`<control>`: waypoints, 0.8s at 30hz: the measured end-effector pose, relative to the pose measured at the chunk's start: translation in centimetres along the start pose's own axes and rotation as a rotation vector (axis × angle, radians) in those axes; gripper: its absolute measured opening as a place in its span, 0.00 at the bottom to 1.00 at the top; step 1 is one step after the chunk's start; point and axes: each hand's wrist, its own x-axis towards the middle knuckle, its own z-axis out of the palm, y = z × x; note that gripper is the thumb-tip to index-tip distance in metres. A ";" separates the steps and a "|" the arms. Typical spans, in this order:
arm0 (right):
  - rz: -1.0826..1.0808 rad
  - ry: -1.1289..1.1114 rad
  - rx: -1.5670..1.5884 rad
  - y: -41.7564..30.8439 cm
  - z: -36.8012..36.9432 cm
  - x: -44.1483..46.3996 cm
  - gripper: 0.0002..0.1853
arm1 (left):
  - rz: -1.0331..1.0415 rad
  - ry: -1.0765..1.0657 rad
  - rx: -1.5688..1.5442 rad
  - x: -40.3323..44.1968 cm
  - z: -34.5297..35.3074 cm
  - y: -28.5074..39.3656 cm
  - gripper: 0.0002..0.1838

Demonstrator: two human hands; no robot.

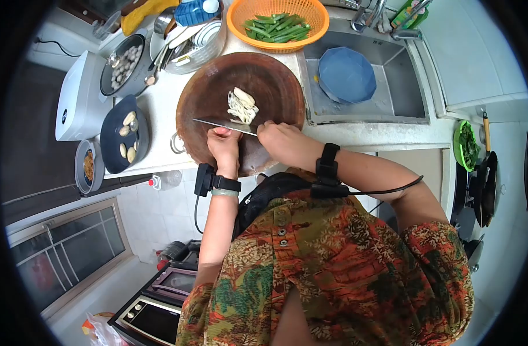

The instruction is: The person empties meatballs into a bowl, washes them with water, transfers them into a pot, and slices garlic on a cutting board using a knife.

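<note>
My right hand (281, 141) is closed round the handle of a kitchen knife (218, 123), whose blade points left across a round brown wooden board (203, 86). My left hand (222, 150) sits just below the blade, its fingertips curled close to the edge. What those fingers press on is hidden by the hand and knife. Beyond the blade, a small pile of pale, thinly cut pieces (242, 106) lies on the board; I cannot tell what food they are.
An orange basket (235, 20) of green pods stands behind the board. Right of it, a steel sink (405, 86) holds a blue basin (346, 75). To the left are a dark dish (111, 144) with pale pieces, a small bowl (82, 181) and a glass container of utensils (209, 57).
</note>
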 end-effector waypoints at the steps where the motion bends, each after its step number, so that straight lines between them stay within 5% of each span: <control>1: 0.010 -0.009 0.035 0.3 0.2 0.5 0.06 | 0.007 -0.008 0.010 0.3 -0.1 -0.3 0.18; 10: 0.109 -0.126 0.143 1.4 -0.2 1.5 0.15 | -0.127 -0.096 -0.002 1.0 -0.1 1.6 0.18; 14: 0.178 0.105 0.206 2.1 -1.5 0.9 0.09 | 0.024 -0.174 0.295 4.1 -0.3 5.2 0.15; 18: 0.166 0.212 0.235 4.4 -1.3 1.2 0.10 | 0.202 -0.183 0.601 7.8 2.8 6.0 0.22; 20: 0.162 0.286 0.268 4.9 -1.1 1.3 0.08 | 0.174 -0.188 0.789 7.9 4.5 6.6 0.28; 24: 0.151 0.311 0.273 5.2 -1.4 1.1 0.05 | 0.085 -0.183 0.940 7.9 5.9 6.7 0.24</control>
